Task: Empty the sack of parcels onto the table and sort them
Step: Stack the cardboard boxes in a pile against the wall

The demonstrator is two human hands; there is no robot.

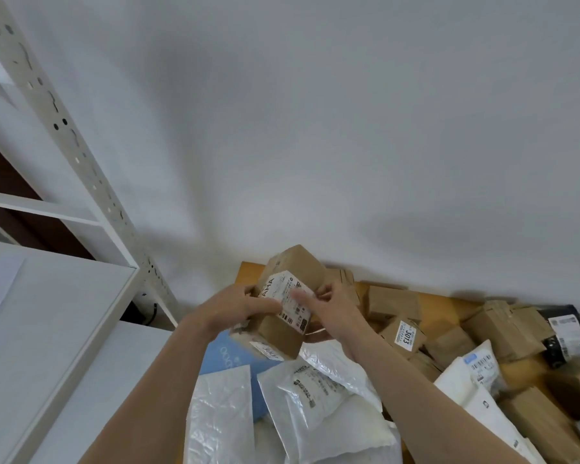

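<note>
Both hands grip one cardboard box (pixel 295 262) low in the view, near six o'clock. The left hand (pixel 241 306) curls its fingers round the box's nine o'clock side. The right hand (pixel 337 308) clasps the three o'clock side, thumb lying across the white label (pixel 283 293). Directly below sits another brown box (pixel 278 333); whether the two touch cannot be told. From four to five o'clock, brown boxes (pixel 394 301) and white plastic mailers (pixel 302 393) lie heaped on the orange table (pixel 246 270).
</note>
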